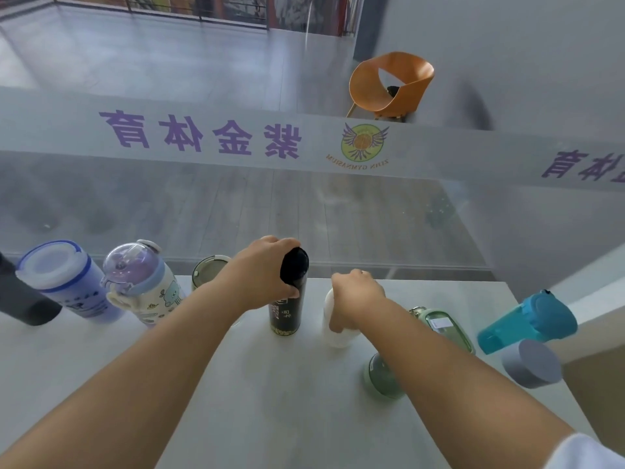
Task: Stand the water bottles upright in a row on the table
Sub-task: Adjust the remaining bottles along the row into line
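A black bottle [287, 309] stands upright at the middle of the white table [270, 384], and my left hand [260, 272] is closed around its black cap. Just to its right a white bottle [333, 333] stands upright with my right hand [358, 296] gripping its top. To the left stand a blue-banded bottle [64, 282], a purple-lidded cartoon bottle [142, 286] and a smoky green bottle [206, 270], partly hidden by my left forearm. On the right lie a pale green bottle [443, 328], a teal bottle [527, 321] and a grey bottle [531, 363].
A dark object [20, 299] sits at the table's far left edge. A round green lid or cup [380, 375] rests under my right forearm. A glass wall with purple lettering [203, 135] rises behind the table; an orange chair [389, 86] stands beyond it.
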`<action>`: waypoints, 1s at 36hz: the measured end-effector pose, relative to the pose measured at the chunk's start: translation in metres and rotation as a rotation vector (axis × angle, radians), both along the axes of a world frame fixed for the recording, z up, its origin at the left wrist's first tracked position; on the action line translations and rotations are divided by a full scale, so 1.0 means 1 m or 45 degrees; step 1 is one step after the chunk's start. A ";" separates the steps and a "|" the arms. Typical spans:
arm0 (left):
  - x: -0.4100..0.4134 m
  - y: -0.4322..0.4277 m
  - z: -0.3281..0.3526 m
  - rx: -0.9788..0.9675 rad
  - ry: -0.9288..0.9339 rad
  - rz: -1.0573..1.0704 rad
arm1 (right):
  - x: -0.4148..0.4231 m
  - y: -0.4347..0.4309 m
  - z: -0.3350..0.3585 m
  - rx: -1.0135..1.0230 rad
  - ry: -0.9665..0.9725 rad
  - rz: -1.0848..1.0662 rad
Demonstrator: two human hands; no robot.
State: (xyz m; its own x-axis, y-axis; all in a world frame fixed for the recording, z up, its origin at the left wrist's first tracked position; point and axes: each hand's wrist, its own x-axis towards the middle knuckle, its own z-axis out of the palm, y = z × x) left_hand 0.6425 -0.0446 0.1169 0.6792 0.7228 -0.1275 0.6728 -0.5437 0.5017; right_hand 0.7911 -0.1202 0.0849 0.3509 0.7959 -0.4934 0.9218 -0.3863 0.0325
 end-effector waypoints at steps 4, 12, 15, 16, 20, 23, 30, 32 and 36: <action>0.005 0.000 0.000 0.000 -0.004 -0.009 | 0.006 0.003 -0.002 -0.007 0.013 -0.036; 0.010 0.003 0.000 0.012 -0.006 -0.014 | 0.014 0.010 -0.004 0.013 0.025 -0.084; 0.011 0.003 -0.001 0.012 -0.023 -0.006 | 0.014 0.011 -0.007 0.033 0.020 -0.089; 0.011 0.003 -0.001 0.013 -0.028 -0.005 | 0.014 0.011 -0.007 0.037 0.020 -0.090; 0.010 0.003 -0.003 0.005 -0.032 -0.008 | 0.013 0.012 -0.009 0.045 0.023 -0.067; 0.008 0.002 -0.004 -0.017 -0.042 -0.011 | 0.011 0.012 -0.009 0.025 0.001 -0.027; 0.006 0.000 -0.003 -0.043 -0.077 -0.012 | 0.012 0.010 -0.009 0.005 -0.009 -0.014; 0.006 -0.002 -0.002 -0.054 -0.065 -0.006 | 0.012 0.009 -0.009 -0.014 -0.018 -0.010; 0.005 -0.005 0.003 -0.063 -0.012 -0.009 | 0.010 0.009 -0.004 -0.076 -0.043 0.015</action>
